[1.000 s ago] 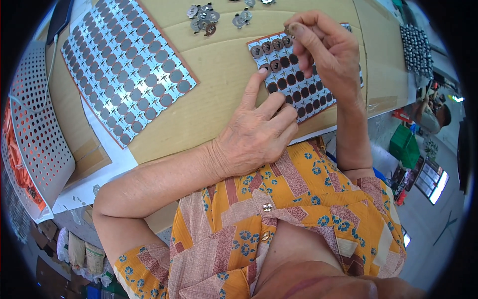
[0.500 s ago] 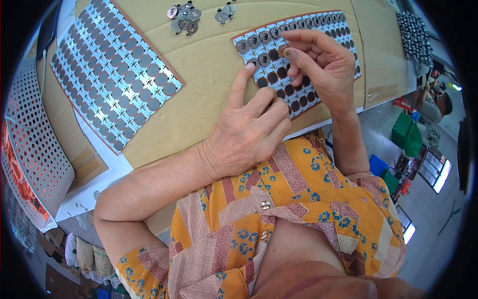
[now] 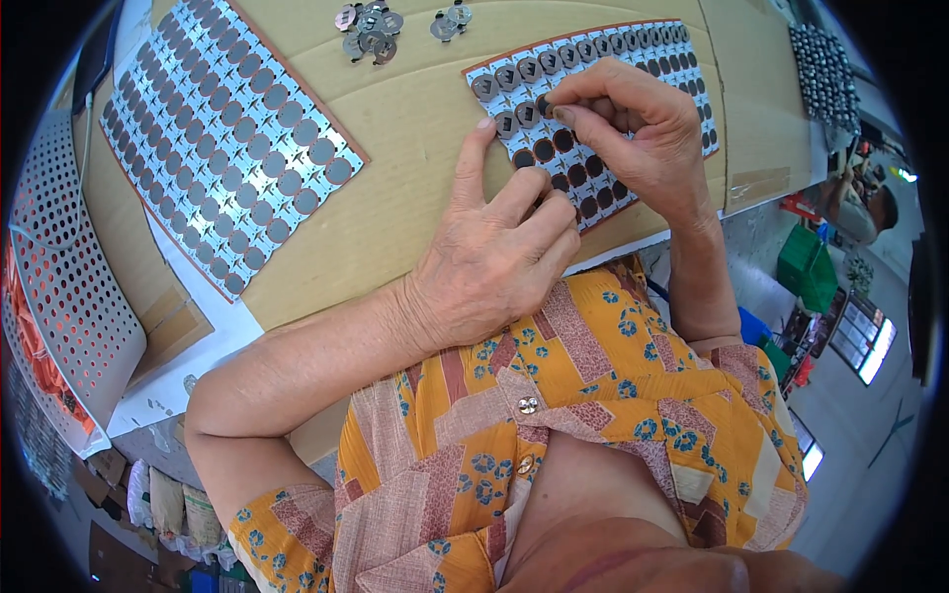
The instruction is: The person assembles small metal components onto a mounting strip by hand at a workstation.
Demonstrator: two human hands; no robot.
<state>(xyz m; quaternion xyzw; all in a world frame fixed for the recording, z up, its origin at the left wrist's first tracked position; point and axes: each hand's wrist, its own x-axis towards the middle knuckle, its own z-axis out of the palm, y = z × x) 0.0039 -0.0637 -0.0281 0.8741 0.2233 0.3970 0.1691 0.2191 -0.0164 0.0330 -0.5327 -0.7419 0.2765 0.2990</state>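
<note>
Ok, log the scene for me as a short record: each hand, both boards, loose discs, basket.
Left hand: forefinger extended at the right board's left edge, other fingers curled
Right hand: thumb and forefinger pinch a small disc over the right board
Right board: discs along the far row, two at the next row's left end
Left board: slanted, rows of grey circles
Loose discs: two clusters beyond the boards
Basket: white, perforated, orange contents, far left
</note>
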